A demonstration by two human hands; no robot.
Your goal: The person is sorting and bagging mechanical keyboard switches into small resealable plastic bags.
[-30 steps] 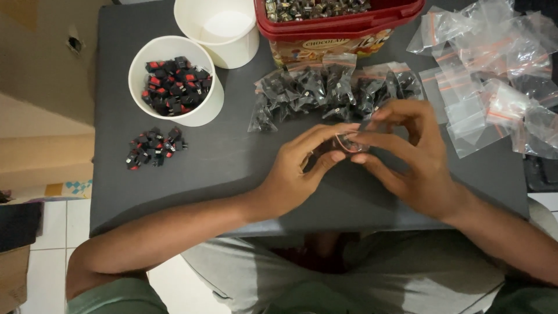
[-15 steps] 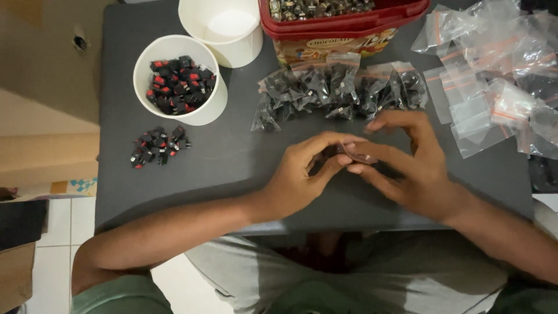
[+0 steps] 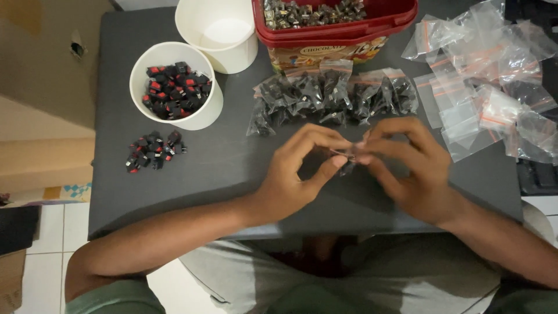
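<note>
Over a dark grey table point(image 3: 174, 197), seen from a head cam: a person's left hand point(image 3: 296, 174) and right hand point(image 3: 412, 168) meet at centre, fingertips pinched together on a small clear zip bag point(image 3: 349, 156) w/ dark parts inside, held just above the tabletop. Left thumb & forefinger close on the bag's left end; right-hand fingers curl round its right end, blurred, so exact finger placement there can't be told.

Judging by looks, the bag is very light, thin & floppy, slick plastic that slips unless pinched at the top strip; the hard little parts inside give it a lumpy bottom, so best hold is at the seal edge w/ both hands, not the belly.

Just beyond the hands lies a row of filled bags point(image 3: 331, 99). Far right: a heap of empty zip bags point(image 3: 494, 75) w/ red strips. Top centre: a red tub point(image 3: 337, 29) of parts. Left: a white paper cup point(image 3: 174, 84) of black-and-red switches, an empty cup point(image 3: 218, 32) behind it, & a loose cluster of switches point(image 3: 152, 150) nr the table's left edge.
</note>
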